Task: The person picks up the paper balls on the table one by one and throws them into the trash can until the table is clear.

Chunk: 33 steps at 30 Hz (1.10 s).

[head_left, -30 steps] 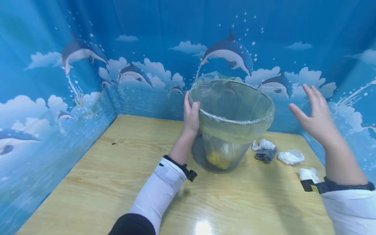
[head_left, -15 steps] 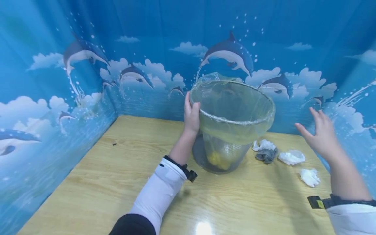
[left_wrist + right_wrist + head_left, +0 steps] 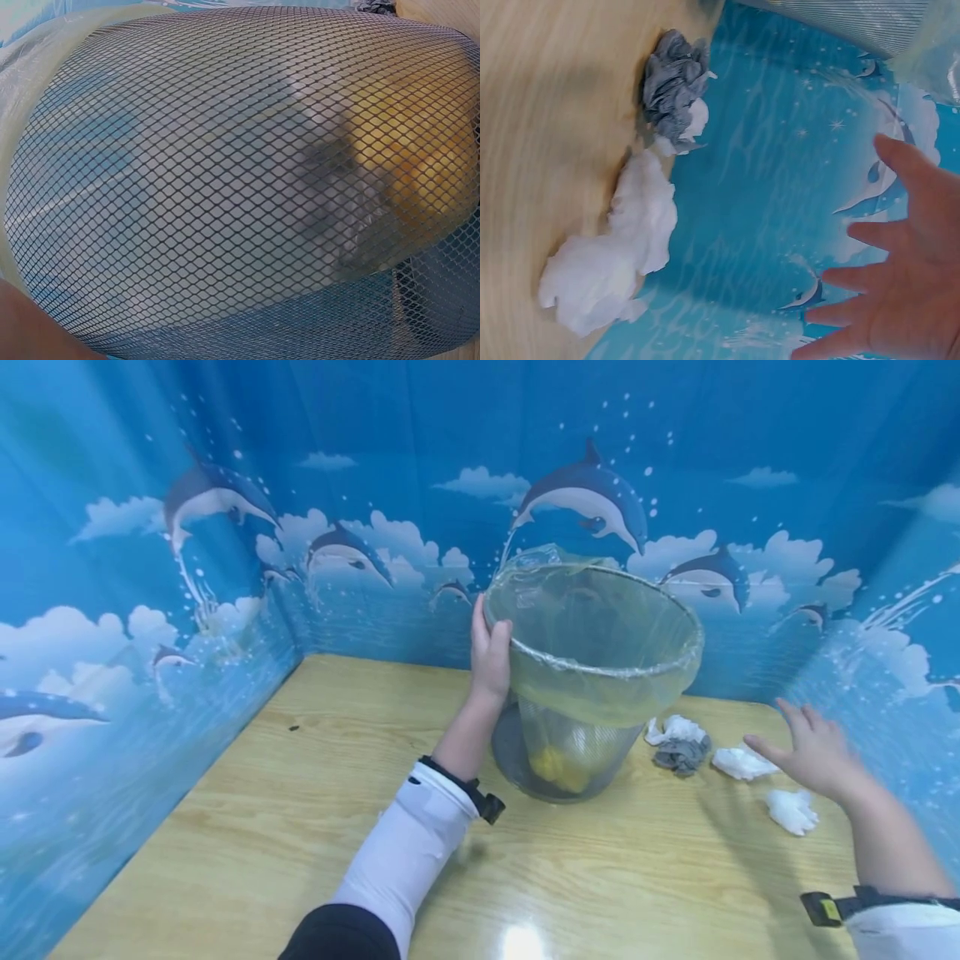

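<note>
A mesh wastebasket (image 3: 600, 743) stands on the table, lined with a thin yellowish see-through bag (image 3: 592, 689) folded over its rim. My left hand (image 3: 491, 660) grips it at the left, just under the rim, thumb towards me. Through the mesh in the left wrist view, something yellow (image 3: 427, 150) and something greyish show near the bottom. My right hand (image 3: 813, 756) hovers with spread fingers, holding nothing. Near it lie a white crumpled wad (image 3: 792, 812), another white wad (image 3: 738, 762) partly behind the fingers, and a grey wad (image 3: 681, 753) with white crumpled material (image 3: 678, 728) against it.
The wooden table (image 3: 300, 827) meets a blue curtain (image 3: 390, 443) printed with dolphins at the back and sides. A small dark speck (image 3: 293, 727) lies on the left part of the table.
My right hand has come down from beside the wastebasket's rim towards the white wads, uncovering the nearest one. The left hand and the wastebasket have hardly moved.
</note>
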{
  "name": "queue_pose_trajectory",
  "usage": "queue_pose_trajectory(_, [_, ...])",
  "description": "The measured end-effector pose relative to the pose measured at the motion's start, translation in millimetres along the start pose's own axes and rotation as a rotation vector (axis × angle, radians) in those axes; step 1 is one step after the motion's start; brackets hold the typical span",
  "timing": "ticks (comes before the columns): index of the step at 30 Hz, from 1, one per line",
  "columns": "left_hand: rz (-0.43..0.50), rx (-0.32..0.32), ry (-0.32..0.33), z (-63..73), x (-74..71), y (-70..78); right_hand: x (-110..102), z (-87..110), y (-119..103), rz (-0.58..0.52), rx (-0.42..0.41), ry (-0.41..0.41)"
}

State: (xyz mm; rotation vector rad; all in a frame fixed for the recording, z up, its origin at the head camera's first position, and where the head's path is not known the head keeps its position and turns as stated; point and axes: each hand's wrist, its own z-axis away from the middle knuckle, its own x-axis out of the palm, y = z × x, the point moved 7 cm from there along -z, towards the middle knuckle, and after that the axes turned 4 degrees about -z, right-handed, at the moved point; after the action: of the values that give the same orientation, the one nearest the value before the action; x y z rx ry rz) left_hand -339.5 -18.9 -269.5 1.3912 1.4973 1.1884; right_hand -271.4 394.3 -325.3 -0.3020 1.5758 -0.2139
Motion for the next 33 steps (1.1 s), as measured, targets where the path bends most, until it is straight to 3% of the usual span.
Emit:
queue_pose_trajectory(4, [0.002, 0.0, 0.0, 0.3, 0.1, -0.7, 13.7, 2.7, 9.1, 0.011, -0.003, -0.076])
queue_pose_trajectory(11, [-0.007, 0.003, -0.001, 0.0, 1.3, -0.4, 23.6, 12.9, 24.6, -0.02, -0.012, -0.099])
queue_pose_trajectory(22, [-0.011, 0.02, -0.003, -0.2, 1.3, 2.0, 43.1, 16.6, 46.4, 0.013, -0.006, -0.206])
queue_pose_trajectory(33, [0.0, 0.013, 0.006, -0.6, -0.6, 1.9, 57.0, 20.1, 50.6, 0.035, -0.031, -0.274])
